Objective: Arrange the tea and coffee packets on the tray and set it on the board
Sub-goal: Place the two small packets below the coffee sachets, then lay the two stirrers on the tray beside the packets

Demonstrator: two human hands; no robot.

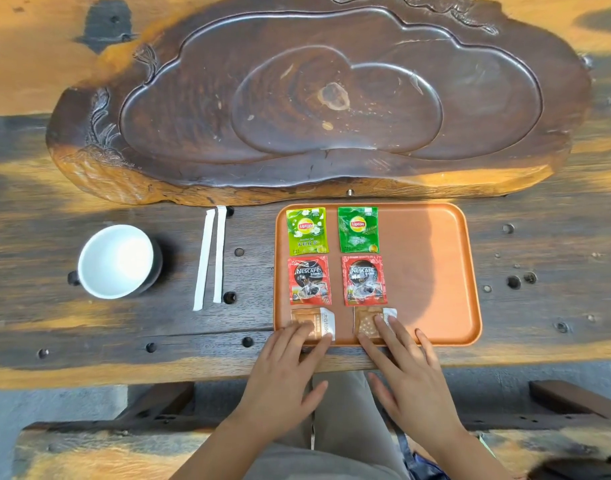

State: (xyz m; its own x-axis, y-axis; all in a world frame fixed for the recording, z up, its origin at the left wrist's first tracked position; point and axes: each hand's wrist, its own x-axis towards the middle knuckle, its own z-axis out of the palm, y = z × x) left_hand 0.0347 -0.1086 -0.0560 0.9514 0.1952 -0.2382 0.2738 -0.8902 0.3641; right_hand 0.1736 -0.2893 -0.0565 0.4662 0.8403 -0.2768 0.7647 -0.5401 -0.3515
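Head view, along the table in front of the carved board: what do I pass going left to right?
White cup → two white paper-wrapped sticks → left column of packets on the orange tray → right column of packets → the tray's bare right half.

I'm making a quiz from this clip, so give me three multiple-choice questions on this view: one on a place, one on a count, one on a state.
1. Where is the white cup?
A. on the tray
B. on the table, left of the tray
C. on the carved board

2. How many packets lie on the orange tray?
A. four
B. six
C. eight

3. What are the hands doing?
A. lifting the tray
B. resting fingertips on the brown packets
C. holding the cup

Answers: 1 B, the cup stands beyond the two white sticks. 2 B, three rows of two. 3 B, left hand and right hand each touch one.
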